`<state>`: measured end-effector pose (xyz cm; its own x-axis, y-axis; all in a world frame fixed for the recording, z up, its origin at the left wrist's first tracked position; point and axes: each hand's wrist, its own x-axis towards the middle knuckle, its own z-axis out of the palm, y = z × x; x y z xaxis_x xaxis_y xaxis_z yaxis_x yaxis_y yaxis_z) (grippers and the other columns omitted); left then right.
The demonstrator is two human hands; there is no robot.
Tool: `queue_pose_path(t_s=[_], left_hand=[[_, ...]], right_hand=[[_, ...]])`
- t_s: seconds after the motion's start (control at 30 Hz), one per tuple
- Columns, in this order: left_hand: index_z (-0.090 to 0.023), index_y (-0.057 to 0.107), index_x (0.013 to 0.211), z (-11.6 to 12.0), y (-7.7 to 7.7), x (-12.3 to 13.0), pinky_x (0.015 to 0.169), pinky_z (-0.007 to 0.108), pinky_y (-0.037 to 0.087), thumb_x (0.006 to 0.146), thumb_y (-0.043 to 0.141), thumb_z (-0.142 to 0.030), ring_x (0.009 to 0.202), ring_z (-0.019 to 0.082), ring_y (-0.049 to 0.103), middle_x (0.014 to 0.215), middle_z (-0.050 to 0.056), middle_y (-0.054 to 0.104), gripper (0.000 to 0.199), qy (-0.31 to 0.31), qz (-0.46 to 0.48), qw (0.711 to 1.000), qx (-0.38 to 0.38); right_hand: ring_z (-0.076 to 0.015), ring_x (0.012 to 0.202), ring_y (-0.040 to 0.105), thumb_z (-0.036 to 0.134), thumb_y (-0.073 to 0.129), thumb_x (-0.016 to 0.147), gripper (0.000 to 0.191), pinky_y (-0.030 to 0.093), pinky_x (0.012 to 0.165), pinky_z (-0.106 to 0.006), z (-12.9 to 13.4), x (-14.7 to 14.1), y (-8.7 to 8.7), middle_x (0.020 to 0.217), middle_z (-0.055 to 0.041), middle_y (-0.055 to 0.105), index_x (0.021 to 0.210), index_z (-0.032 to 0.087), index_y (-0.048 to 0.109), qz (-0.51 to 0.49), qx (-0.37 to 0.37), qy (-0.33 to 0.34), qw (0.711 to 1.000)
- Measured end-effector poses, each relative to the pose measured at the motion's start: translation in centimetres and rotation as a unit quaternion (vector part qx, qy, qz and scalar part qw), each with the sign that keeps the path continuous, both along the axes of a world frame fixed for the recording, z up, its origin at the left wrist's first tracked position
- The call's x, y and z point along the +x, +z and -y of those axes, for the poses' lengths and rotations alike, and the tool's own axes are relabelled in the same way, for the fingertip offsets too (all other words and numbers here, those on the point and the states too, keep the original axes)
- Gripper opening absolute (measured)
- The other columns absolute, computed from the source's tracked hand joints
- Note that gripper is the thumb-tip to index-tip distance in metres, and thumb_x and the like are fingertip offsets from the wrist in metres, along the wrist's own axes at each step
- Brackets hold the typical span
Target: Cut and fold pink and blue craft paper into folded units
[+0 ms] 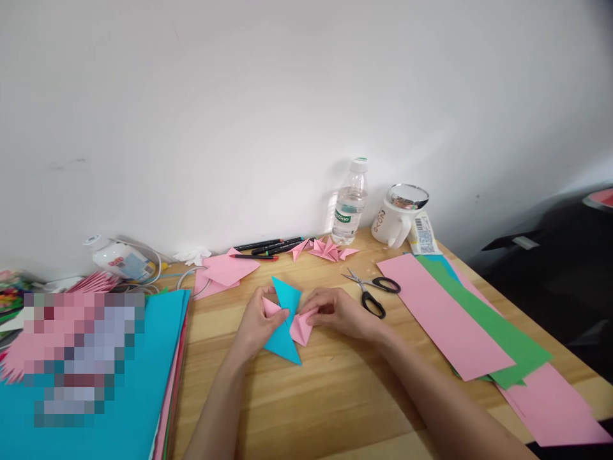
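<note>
Between my hands is a piece of folded origami paper, with a blue part (288, 300) crossed by a pink part (301, 329). My left hand (258, 322) is closed around its left side, the thumb pressing on the blue face. At the right, my right hand (338, 312) pinches the pink end between thumb and fingers. The fold's blue points stick out above and below my left thumb. Its underside is hidden by my left fingers. Black-handled scissors (371, 289) lie spread on the wooden table (306, 415), just right of my right hand.
Pink sheets (445, 313) and green sheets (524, 361) lie at the right. A stack of blue paper (163, 338) is at the left. Toward the wall stand a water bottle (350, 207) and a white mug (395, 220), near pens (261, 245) and folded pink pieces (327, 249).
</note>
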<state>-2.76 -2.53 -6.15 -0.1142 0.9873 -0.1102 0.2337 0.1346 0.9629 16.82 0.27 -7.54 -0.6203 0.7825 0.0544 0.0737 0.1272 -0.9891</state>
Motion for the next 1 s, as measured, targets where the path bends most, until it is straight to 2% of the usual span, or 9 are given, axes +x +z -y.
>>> queue_pose_path(t_s=[0.1,0.2,0.4,0.47,0.53,0.6,0.7,0.8,1.0], left_hand=[[-0.019,0.055,0.095,0.0,0.1,0.2,0.071,0.032,0.044,0.059,0.068,-0.02,0.078,0.021,0.058,0.089,0.003,0.063,0.038,-0.002,-0.067,0.997,0.036],[-0.022,0.051,0.103,0.0,-0.1,0.3,0.07,0.032,0.044,0.063,0.061,-0.016,0.074,0.02,0.058,0.086,0.001,0.063,0.041,-0.017,-0.12,0.99,0.073],[-0.021,0.048,0.117,0.1,-0.6,0.1,0.09,0.04,0.036,0.072,0.052,-0.011,0.107,0.025,0.049,0.119,0.011,0.051,0.046,-0.103,-0.263,0.945,0.164],[-0.023,0.057,0.107,0.3,-0.4,0.2,0.09,0.045,0.034,0.073,0.054,-0.013,0.109,0.029,0.045,0.125,0.011,0.044,0.035,-0.081,-0.348,0.92,0.158],[-0.023,0.064,0.086,0.4,-0.2,0.3,0.087,0.047,0.033,0.073,0.055,-0.015,0.108,0.031,0.042,0.122,0.01,0.043,0.017,-0.061,-0.407,0.899,0.151],[-0.021,0.062,0.072,0.4,-0.1,0.4,0.081,0.041,0.037,0.076,0.052,-0.015,0.099,0.027,0.046,0.104,0.009,0.05,0.012,-0.093,-0.399,0.9,0.151],[-0.02,0.056,0.07,0.3,-0.4,0.2,0.07,0.031,0.041,0.078,0.044,-0.011,0.079,0.019,0.05,0.079,0.004,0.051,0.017,-0.161,-0.313,0.927,0.132],[-0.021,0.054,0.079,0.4,-0.5,-0.3,0.072,0.031,0.042,0.073,0.053,-0.015,0.082,0.019,0.049,0.085,0.004,0.051,0.009,-0.193,-0.255,0.942,0.097],[-0.022,0.052,0.083,1.0,0.3,-0.7,0.083,0.035,0.037,0.06,0.064,-0.014,0.096,0.022,0.041,0.094,0.002,0.046,0.027,-0.261,-0.278,0.923,0.061]], right_hand=[[-0.0178,0.081,0.059,0.033,0.066,0.075,0.014,0.047,0.072,-0.03,0.0,0.1,0.3,0.092,-0.006,0.062,0.075,0.019,0.071,0.04,0.091,-0.014,0.995],[-0.0175,0.084,0.059,0.03,0.065,0.077,0.012,0.046,0.077,-0.03,0.0,0.3,0.7,0.089,-0.0042,0.065,0.073,0.021,0.071,0.064,0.155,-0.002,0.986],[-0.0152,0.072,0.063,0.033,0.056,0.083,0.02,0.047,0.067,-0.025,0.1,0.4,0.9,0.079,-0.0021,0.07,0.08,0.021,0.071,0.094,0.126,0.09,0.984],[-0.0153,0.074,0.062,0.032,0.056,0.083,0.019,0.046,0.07,-0.026,0.1,0.4,0.8,0.078,-0.0018,0.07,0.078,0.021,0.071,0.107,0.144,0.097,0.979],[-0.0157,0.075,0.062,0.03,0.058,0.082,0.017,0.045,0.073,-0.027,0.2,0.3,0.8,0.077,-0.0013,0.071,0.077,0.022,0.072,0.12,0.171,0.092,0.974],[-0.0162,0.077,0.061,0.028,0.059,0.081,0.015,0.044,0.074,-0.027,0.3,0.3,0.8,0.077,-0.001,0.071,0.077,0.022,0.072,0.131,0.188,0.076,0.97],[-0.0164,0.077,0.06,0.027,0.059,0.082,0.015,0.043,0.074,-0.028,0.4,0.2,0.8,0.076,-0.001,0.071,0.077,0.023,0.072,0.139,0.193,0.064,0.969],[-0.017,0.08,0.06,0.028,0.061,0.08,0.013,0.042,0.077,-0.029,0.4,0.2,1.0,0.078,-0.0007,0.071,0.076,0.024,0.072,0.132,0.196,0.083,0.968],[-0.0183,0.086,0.06,0.03,0.064,0.077,0.01,0.043,0.078,-0.03,0.3,0.4,1.4,0.083,-0.0016,0.071,0.076,0.025,0.073,0.115,0.192,0.116,0.968]])
